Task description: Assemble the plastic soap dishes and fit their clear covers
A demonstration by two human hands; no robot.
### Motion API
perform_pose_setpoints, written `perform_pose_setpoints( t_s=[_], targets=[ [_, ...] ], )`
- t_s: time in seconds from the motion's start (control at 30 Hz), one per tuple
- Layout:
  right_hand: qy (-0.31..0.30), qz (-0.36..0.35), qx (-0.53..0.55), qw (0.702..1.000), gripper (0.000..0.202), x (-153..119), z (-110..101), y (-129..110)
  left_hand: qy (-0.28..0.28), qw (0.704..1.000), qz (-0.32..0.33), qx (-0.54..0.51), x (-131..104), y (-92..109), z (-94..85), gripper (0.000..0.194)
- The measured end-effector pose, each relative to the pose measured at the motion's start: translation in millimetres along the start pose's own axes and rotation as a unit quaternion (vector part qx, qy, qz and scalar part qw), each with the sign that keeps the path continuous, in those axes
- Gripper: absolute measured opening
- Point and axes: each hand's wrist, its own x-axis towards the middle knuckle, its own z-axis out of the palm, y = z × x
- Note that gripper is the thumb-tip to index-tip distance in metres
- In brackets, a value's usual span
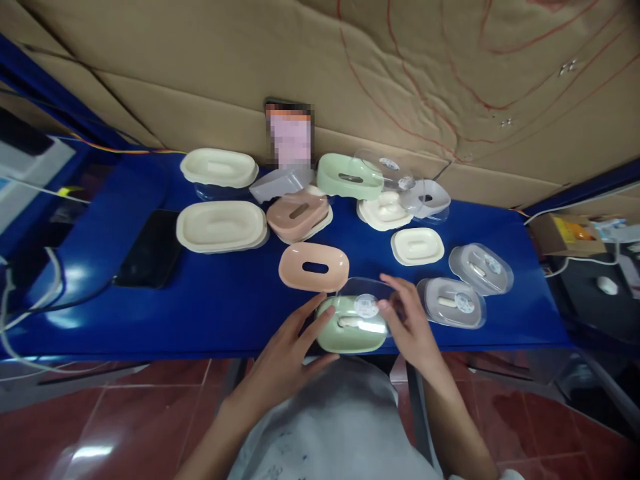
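At the front edge of the table lies a green oval dish (330, 341) with a pale, handle-like piece (353, 321) in its middle. A clear plastic cover (345, 291) with a round white label (367, 306) sits tilted over it. My right hand (411, 327) grips the cover's right side between thumb and fingers. On the left, my left hand (293, 343) has its fingers spread, the tips touching the left edge of the green dish. Just behind stands a peach oval dish (287, 268) with a dark slot.
Two covered grey dishes (440, 313) stand at the right. Farther back are cream lids (220, 225), a brown slotted dish (280, 217), a green slotted one (330, 170) and a small cream lid (417, 247). A black pouch (150, 250) lies left; a phone (291, 137) leans against the cardboard.
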Motion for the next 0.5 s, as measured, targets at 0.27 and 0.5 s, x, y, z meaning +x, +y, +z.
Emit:
perform_pose_setpoints(
  t_s=[0.27,0.5],
  targets=[
    [-0.149,-0.204,-0.126,0.959,0.055,-6.0,9.1,-11.5,-0.025,1.0,0.001,-0.011,2.7,-0.6,-1.0,0.083],
    [-0.167,-0.32,-0.235,0.903,0.087,-9.2,4.5,2.0,-0.037,0.999,0.005,0.008,1.4,-0.8,0.9,0.088]
  ],
)
